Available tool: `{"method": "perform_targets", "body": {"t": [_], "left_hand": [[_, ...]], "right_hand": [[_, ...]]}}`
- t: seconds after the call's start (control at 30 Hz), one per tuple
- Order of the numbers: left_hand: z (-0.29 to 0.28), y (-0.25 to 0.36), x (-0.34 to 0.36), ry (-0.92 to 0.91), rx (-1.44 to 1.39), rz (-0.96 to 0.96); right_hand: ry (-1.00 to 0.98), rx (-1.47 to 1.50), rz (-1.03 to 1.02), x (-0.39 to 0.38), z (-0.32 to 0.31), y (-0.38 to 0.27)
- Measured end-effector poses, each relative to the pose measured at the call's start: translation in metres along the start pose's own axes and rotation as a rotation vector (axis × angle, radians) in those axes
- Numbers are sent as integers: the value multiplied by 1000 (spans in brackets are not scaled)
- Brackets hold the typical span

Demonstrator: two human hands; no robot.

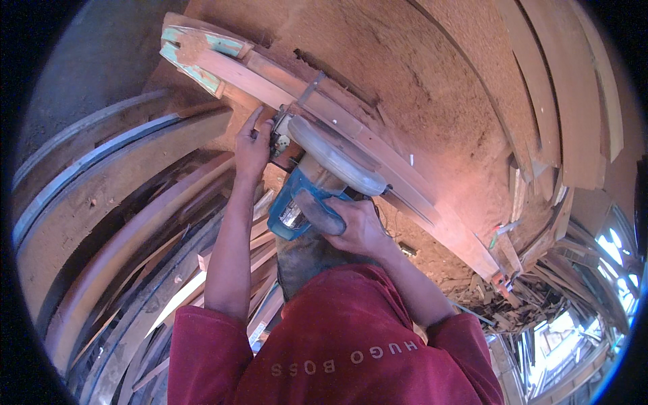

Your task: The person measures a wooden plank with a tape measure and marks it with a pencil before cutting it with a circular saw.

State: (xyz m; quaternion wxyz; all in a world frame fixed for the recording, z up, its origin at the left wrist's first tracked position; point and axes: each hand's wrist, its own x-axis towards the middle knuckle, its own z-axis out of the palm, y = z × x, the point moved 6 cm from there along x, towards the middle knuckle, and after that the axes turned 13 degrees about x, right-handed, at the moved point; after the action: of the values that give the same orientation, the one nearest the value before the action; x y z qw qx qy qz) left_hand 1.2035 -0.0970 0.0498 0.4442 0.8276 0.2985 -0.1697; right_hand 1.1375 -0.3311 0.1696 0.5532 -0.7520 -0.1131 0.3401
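Observation:
A circular saw (337, 158) with a teal motor housing and a pale curved blade guard rests on a long wooden board (324, 111). My right hand (354, 226) is closed round its rear handle. At the front of the saw, my left hand (253, 148) grips the edge of its base plate, one finger stretched toward the board. A thin metal bar (310, 88) reaches from the saw across the wood. Behind the saw a dark cut line runs along the board. The blade itself is hidden under the guard.
The board's far end lies by a worn piece with turquoise paint (192, 57). An orange-and-blue clamp (501, 280) sits at its right end. Long planks (128, 179) are stacked on the left, more planks (574, 101) on the right. Sawdust (432, 61) covers the ground; wood scraps (526, 307) lie lower right.

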Motion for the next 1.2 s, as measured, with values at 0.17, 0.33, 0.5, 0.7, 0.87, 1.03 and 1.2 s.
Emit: {"method": "perform_targets", "body": {"t": [0.17, 0.33, 0.5, 0.7, 0.87, 1.03, 1.2], "left_hand": [[-6, 1, 6, -2, -56, 7], [-13, 2, 11, -3, -70, -22], [-23, 3, 20, 19, 14, 16], [-30, 3, 26, -5, -77, -44], [-38, -3, 39, -2, -19, -2], [-48, 2, 45, 29, 5, 81], [-58, -1, 53, 17, 73, 69]], "right_hand": [[-26, -8, 9, 9, 4, -4], [-32, -26, -1, 16, 9, -3], [50, 6, -75, 26, 8, -15], [-23, -21, 2, 35, 16, -11], [-21, -24, 16, 45, 22, -14], [-4, -40, 4, 53, 26, -20], [-19, -49, 23, 62, 29, -29]]}}
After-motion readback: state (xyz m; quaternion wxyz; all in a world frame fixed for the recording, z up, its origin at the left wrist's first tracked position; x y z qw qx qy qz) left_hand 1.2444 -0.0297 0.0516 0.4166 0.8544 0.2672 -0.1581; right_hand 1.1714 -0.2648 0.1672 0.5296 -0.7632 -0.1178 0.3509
